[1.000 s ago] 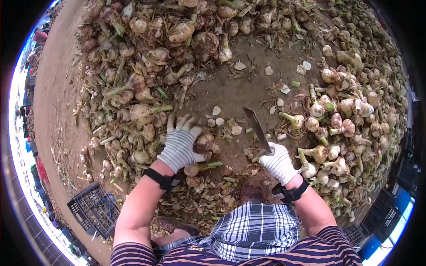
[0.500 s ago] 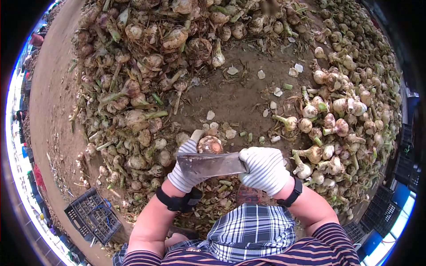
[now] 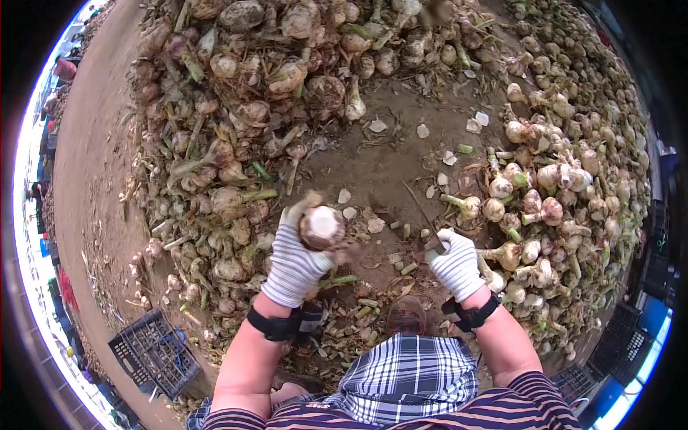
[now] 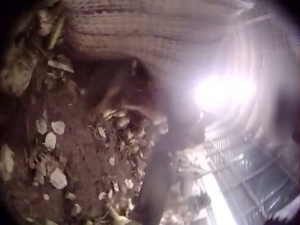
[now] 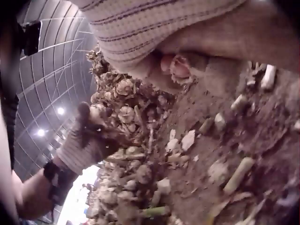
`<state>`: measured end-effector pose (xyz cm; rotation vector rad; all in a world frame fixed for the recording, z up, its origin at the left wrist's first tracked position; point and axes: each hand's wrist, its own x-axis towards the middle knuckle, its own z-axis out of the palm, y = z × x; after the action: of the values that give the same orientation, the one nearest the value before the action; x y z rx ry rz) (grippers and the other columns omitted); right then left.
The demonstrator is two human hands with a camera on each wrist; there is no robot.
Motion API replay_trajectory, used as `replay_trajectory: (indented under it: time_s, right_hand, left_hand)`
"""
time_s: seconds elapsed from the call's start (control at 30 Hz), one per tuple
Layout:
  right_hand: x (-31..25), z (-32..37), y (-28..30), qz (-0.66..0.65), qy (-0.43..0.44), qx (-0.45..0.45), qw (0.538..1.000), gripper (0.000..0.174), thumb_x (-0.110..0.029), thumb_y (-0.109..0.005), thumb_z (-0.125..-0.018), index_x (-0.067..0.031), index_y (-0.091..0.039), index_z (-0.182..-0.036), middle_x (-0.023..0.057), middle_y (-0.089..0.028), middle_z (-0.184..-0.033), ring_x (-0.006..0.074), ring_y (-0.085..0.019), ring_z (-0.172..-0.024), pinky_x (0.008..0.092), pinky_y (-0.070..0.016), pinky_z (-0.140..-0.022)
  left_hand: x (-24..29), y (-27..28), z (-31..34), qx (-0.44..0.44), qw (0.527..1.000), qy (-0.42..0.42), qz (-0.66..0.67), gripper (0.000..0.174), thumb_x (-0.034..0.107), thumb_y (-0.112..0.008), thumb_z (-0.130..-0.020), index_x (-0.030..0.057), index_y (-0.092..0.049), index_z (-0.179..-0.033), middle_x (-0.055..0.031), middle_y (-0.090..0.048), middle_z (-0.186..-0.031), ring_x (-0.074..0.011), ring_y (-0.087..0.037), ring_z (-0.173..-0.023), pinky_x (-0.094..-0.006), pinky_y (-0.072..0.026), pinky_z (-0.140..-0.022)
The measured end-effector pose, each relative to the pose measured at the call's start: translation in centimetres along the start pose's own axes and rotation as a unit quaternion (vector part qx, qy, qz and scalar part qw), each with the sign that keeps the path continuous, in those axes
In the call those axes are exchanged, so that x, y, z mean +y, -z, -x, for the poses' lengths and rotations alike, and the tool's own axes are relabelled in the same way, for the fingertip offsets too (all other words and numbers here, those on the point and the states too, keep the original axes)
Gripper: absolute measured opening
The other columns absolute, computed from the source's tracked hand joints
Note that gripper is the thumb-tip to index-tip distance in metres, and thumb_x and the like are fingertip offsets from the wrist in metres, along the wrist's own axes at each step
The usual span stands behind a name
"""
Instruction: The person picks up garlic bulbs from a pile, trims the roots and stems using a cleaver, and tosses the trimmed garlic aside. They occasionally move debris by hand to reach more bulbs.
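Note:
In the head view the gloved left hand (image 3: 297,254) grips a garlic bulb (image 3: 322,227) whose pale, flat cut face is turned up. The gloved right hand (image 3: 456,264) is curled round the handle of a knife (image 3: 421,208), its dark blade seen nearly edge-on and slanting up and to the left, apart from the bulb. The right wrist view shows the striped right glove (image 5: 154,33) close up at the top, with the left hand (image 5: 86,143) farther off. A striped glove (image 4: 154,33) fills the top of the left wrist view.
Garlic with stalks lies heaped on the left (image 3: 229,186) and at the top, with more bulbs (image 3: 541,186) on the right. Between them is brown soil (image 3: 387,158) with peel scraps and cut stalk pieces (image 3: 367,302). A black crate (image 3: 154,352) stands lower left.
The knife blade was across the left hand half a second ago; now the right hand has moved it away to the right. The bulb in the left hand has turned, showing its pale cut face.

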<state>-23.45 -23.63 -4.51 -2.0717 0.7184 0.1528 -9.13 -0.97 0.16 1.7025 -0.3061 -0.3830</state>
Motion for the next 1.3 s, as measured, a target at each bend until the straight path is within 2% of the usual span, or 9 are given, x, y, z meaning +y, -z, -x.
replay_trajectory:
  time_s: [0.2, 0.7, 0.77, 0.87, 0.93, 1.0, 1.1, 1.2, 1.3]
  right_hand:
    - [-6.1, 2.2, -1.6, -0.233, -0.034, -0.078, 0.969, 0.009, -0.004, -0.057, -0.074, -0.0023, -0.064, -0.079, 0.0044, -0.059, -0.062, 0.0097, -0.054, -0.056, 0.0254, -0.0448, -0.056]
    - [-5.7, 1.6, -2.5, -0.236, -0.018, -0.097, 0.967, 0.004, -0.008, -0.059, -0.072, -0.0049, -0.061, -0.075, 0.0021, -0.052, -0.057, 0.0119, -0.05, -0.05, 0.0274, -0.0424, -0.049]
    - [-3.9, 3.5, -2.5, -0.236, -0.237, -0.229, 0.914, 0.008, -0.011, -0.061, -0.072, -0.0041, -0.06, -0.076, 0.001, -0.05, -0.057, 0.012, -0.048, -0.046, 0.0276, -0.0407, -0.044]
    - [-1.7, 5.3, -3.7, -0.221, -0.292, -0.284, 0.886, 0.015, -0.014, -0.062, -0.073, -0.0025, -0.061, -0.084, 0.0006, -0.051, -0.059, 0.0123, -0.046, -0.042, 0.0279, -0.0401, -0.04]
    - [-4.9, 4.0, -3.3, -0.16, -0.308, -0.306, 0.886, 0.021, -0.014, -0.061, -0.074, -0.0015, -0.063, -0.091, 0.0007, -0.054, -0.062, 0.0117, -0.052, -0.049, 0.0268, -0.0455, -0.047]
    - [-1.9, 4.1, -5.0, -0.659, -0.502, -0.09, 0.553, 0.053, -0.033, -0.06, -0.085, -0.003, -0.047, -0.127, 0.0045, -0.062, -0.067, 0.0184, -0.059, -0.057, 0.0305, -0.0457, -0.048]
    - [-2.8, 1.9, -2.3, -0.334, -0.144, -0.126, 0.923, 0.017, -0.011, -0.062, -0.073, -0.0034, -0.065, -0.088, 0.0004, -0.06, -0.063, 0.01, -0.052, -0.052, 0.0241, -0.0407, -0.049]
    - [-1.6, 1.5, -0.9, -0.341, -0.164, -0.056, 0.924, 0.001, -0.005, -0.06, -0.067, -0.0052, -0.059, -0.068, -0.0036, -0.051, -0.055, 0.006, -0.045, -0.046, 0.022, -0.0349, -0.045]
    - [-0.1, 1.4, -1.1, -0.302, -0.216, -0.068, 0.926, 0.003, -0.006, -0.06, -0.067, -0.0065, -0.059, -0.069, -0.0034, -0.05, -0.057, 0.0062, -0.044, -0.048, 0.023, -0.0345, -0.046]
  left_hand:
    - [1.5, -0.6, 0.0, 0.0, 0.834, 0.32, 0.45, 0.035, 0.004, -0.069, -0.075, 0.0071, -0.053, -0.106, -0.0046, -0.06, -0.095, -0.0227, -0.059, -0.099, -0.0412, -0.0507, -0.091]
    - [1.3, -3.5, 2.2, 0.022, 0.801, 0.228, 0.554, 0.033, 0.01, -0.062, -0.071, 0.0016, -0.058, -0.103, -0.0143, -0.062, -0.107, -0.0307, -0.058, -0.107, -0.0443, -0.0414, -0.102]
    - [3.0, -3.2, 0.8, -0.028, 0.792, 0.14, 0.593, 0.04, 0.015, -0.064, -0.07, 0.0013, -0.057, -0.108, -0.0193, -0.059, -0.115, -0.0321, -0.055, -0.112, -0.0433, -0.0429, -0.101]
    - [6.7, -5.1, -2.3, -0.104, 0.897, 0.127, 0.411, 0.045, 0.01, -0.062, -0.078, 0.0029, -0.052, -0.121, -0.0247, -0.05, -0.129, -0.0308, -0.054, -0.111, -0.0399, -0.0432, -0.096]
    - [9.4, -8.1, -3.0, -0.331, 0.857, 0.118, 0.376, 0.075, 0.003, -0.061, -0.081, 0.0062, -0.023, -0.145, -0.0135, -0.037, -0.143, -0.0219, -0.051, -0.113, -0.0341, -0.0434, -0.095]
    - [12.5, -9.1, -2.5, -0.279, 0.922, 0.033, 0.267, 0.079, 0.008, -0.067, -0.077, 0.0067, -0.025, -0.144, -0.0115, -0.042, -0.138, -0.0213, -0.05, -0.113, -0.0325, -0.0433, -0.094]
    - [9.3, -4.0, -3.3, -0.005, 0.961, 0.025, 0.274, 0.068, 0.012, -0.072, -0.075, 0.0039, -0.038, -0.134, -0.011, -0.049, -0.125, -0.0214, -0.052, -0.107, -0.0321, -0.0451, -0.092]
    - [-0.3, 6.9, -3.8, 0.382, 0.913, 0.122, -0.079, 0.072, 0.029, -0.076, -0.074, 0.0008, -0.042, -0.131, -0.0164, -0.05, -0.127, -0.0265, -0.053, -0.111, -0.0381, -0.0432, -0.097]
    - [-4.7, 9.9, -3.4, 0.371, 0.796, 0.299, -0.373, 0.079, 0.048, -0.069, -0.076, 0.0039, -0.038, -0.135, -0.0241, -0.043, -0.137, -0.0337, -0.041, -0.127, -0.0434, -0.0281, -0.109]
